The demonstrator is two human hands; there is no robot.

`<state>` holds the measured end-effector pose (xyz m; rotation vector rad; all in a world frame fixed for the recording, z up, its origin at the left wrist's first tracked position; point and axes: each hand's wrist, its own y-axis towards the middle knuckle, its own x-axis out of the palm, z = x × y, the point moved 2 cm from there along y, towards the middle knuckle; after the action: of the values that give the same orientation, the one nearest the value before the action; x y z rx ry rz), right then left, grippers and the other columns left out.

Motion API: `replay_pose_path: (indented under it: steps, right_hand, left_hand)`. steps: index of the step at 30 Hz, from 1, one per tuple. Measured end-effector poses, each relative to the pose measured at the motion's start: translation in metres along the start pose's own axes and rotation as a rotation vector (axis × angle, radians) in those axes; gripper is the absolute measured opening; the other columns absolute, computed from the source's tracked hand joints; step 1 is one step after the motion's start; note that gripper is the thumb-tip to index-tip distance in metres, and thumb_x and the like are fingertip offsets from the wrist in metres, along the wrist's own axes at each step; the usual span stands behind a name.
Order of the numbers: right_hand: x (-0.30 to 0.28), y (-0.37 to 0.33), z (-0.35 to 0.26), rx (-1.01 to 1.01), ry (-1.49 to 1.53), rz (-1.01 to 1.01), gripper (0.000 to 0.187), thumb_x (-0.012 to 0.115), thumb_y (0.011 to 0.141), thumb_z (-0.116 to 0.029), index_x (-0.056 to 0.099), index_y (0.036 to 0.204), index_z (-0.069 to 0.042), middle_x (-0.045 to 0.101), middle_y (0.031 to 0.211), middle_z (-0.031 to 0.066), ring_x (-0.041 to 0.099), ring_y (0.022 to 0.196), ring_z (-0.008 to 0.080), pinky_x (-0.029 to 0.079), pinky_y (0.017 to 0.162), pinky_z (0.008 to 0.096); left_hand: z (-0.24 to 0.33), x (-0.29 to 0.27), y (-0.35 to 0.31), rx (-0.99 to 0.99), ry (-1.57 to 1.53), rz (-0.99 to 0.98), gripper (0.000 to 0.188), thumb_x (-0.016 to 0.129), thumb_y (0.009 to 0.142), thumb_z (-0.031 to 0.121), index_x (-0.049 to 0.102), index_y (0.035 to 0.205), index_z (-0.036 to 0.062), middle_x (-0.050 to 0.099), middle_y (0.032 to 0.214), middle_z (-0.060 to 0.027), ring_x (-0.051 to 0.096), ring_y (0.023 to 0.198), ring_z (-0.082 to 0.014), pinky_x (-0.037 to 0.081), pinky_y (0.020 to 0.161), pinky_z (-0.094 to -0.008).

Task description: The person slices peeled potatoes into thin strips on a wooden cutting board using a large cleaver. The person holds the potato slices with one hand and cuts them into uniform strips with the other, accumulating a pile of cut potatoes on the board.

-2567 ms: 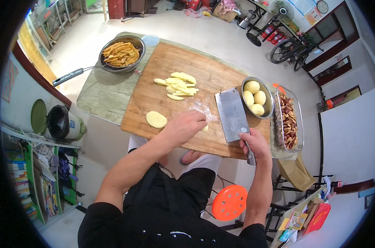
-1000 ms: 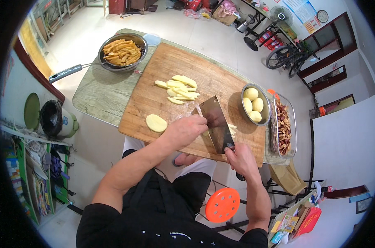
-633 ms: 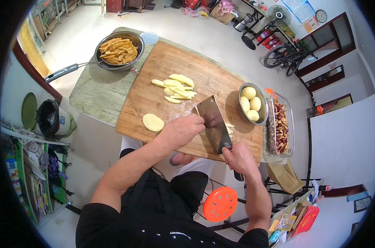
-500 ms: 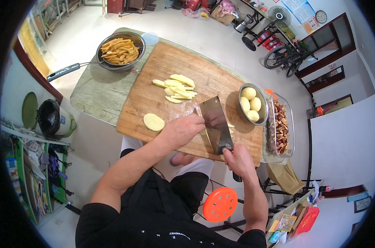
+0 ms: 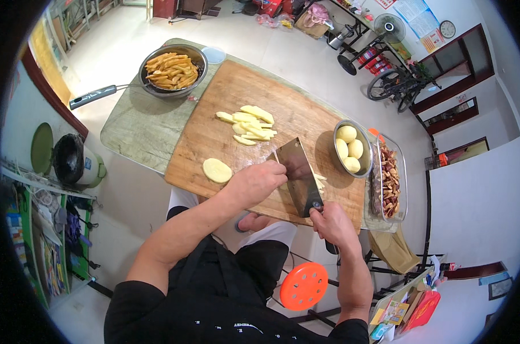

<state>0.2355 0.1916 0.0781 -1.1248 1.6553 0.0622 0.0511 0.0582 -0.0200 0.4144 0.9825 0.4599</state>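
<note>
My right hand [image 5: 334,223] grips the dark handle of a cleaver [image 5: 300,178]. Its broad blade stands on the wooden cutting board [image 5: 214,94]. Against the blade's left face, my left hand [image 5: 261,182] has its fingers curled down over a potato piece, mostly hidden beneath them. Thin potato strips [image 5: 320,182] lie just right of the blade. Farther back on the board is a pile of cut potato sticks [image 5: 248,125]. One flat potato slice [image 5: 217,170] rests left of my left hand.
A metal bowl of peeled potatoes [image 5: 351,148] stands on the board's right side, beside a glass dish [image 5: 390,178] of brownish pieces. At the table's far left is a long-handled pan [image 5: 174,69] filled with yellow-brown sticks. An orange stool [image 5: 304,286] stands below, near my right forearm.
The view has shifted slightly. The cleaver and both hands keep nearly the same place on the board, the blade tilting very slightly.
</note>
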Motion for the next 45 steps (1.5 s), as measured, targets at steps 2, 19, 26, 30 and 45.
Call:
replay_pose_path:
  steps: [2, 19, 26, 30, 45]
  right_hand:
    - [-0.006, -0.002, -0.012, -0.002, -0.042, -0.019, 0.041, 0.058, 0.099, -0.024, 0.062, 0.072, 0.007, 0.062, 0.057, 0.016, 0.066, 0.051, 0.0294, 0.054, 0.058, 0.0444]
    - [0.008, -0.003, 0.01, -0.061, 0.026, 0.091, 0.041, 0.059, 0.099, -0.024, 0.063, 0.071, 0.005, 0.064, 0.056, 0.0127, 0.065, 0.049, 0.0247, 0.054, 0.055, 0.0413]
    - [0.0, -0.004, -0.006, -0.022, -0.051, 0.008, 0.037, 0.059, 0.098, -0.022, 0.064, 0.073, 0.004, 0.062, 0.058, 0.0103, 0.06, 0.047, 0.0194, 0.05, 0.05, 0.0381]
    - [-0.002, 0.002, -0.003, -0.132, -0.169, 0.062, 0.04, 0.057, 0.098, -0.024, 0.067, 0.079, 0.01, 0.063, 0.058, 0.0198, 0.067, 0.053, 0.0333, 0.055, 0.06, 0.0469]
    - [0.013, -0.003, 0.012, -0.111, -0.015, 0.151, 0.038, 0.061, 0.097, -0.023, 0.068, 0.076, 0.007, 0.067, 0.065, 0.0234, 0.07, 0.066, 0.0416, 0.055, 0.069, 0.0508]
  left_hand:
    - [0.0, 0.0, -0.001, -0.008, 0.01, -0.009, 0.01, 0.059, 0.088, 0.01, 0.066, 0.093, 0.006, 0.061, 0.101, -0.0078, 0.065, 0.104, -0.0267, 0.057, 0.087, -0.0375]
    - [-0.001, 0.0, -0.001, 0.012, 0.01, -0.007, 0.014, 0.059, 0.087, 0.009, 0.068, 0.097, 0.0042, 0.064, 0.099, -0.0091, 0.067, 0.101, -0.0288, 0.057, 0.087, -0.0386]
    - [0.001, 0.0, -0.001, -0.007, 0.03, -0.01, 0.008, 0.06, 0.087, 0.009, 0.066, 0.09, 0.0065, 0.061, 0.098, -0.0072, 0.066, 0.102, -0.0261, 0.057, 0.086, -0.0368]
    - [0.001, 0.001, -0.003, 0.017, 0.054, 0.019, 0.005, 0.06, 0.086, 0.009, 0.065, 0.088, 0.0071, 0.059, 0.096, -0.0075, 0.066, 0.1, -0.026, 0.058, 0.084, -0.0376]
    - [0.0, 0.0, -0.003, 0.013, 0.04, -0.014, 0.014, 0.06, 0.087, 0.011, 0.069, 0.095, 0.0042, 0.063, 0.097, -0.0096, 0.067, 0.098, -0.0286, 0.056, 0.085, -0.0385]
